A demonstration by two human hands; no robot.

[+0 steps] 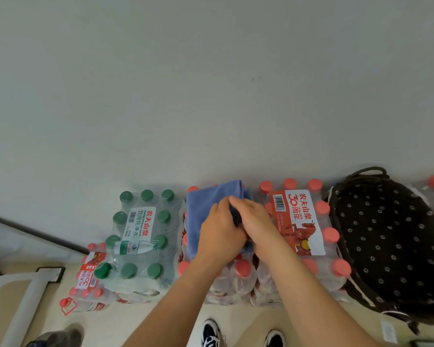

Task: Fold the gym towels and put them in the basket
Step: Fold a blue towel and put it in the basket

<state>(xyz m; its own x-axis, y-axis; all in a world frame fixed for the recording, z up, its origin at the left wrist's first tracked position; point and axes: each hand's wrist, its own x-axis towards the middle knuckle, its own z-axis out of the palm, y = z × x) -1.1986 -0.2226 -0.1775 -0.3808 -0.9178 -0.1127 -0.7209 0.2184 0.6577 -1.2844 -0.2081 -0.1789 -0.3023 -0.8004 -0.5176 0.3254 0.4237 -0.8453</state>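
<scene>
1. Reached in nearest the camera with two bare forearms, bringing left grip (221,231) and right grip (257,221) together over the middle pack of bottles (238,276).
2. Closed both grips, fingers curled, on a dark towel (236,220) bunched between them, with only a sliver of it showing.
3. Worked on top of a blue towel (202,209) spread over the far part of that pack, the caps along its near edge left bare.
4. Called, by judgement, for matched edges and a crease pressed flat. Risked dragging the blue towel off the bumpy caps.
5. Found the basket (391,246) just beside the right edge of the labelled red-capped pack (298,221), with no towel seen in it.
6. Noted a green-capped pack (140,236) to the left, a plain wall (211,83) behind, pale floor (238,319) and shoes (211,334) below.
</scene>
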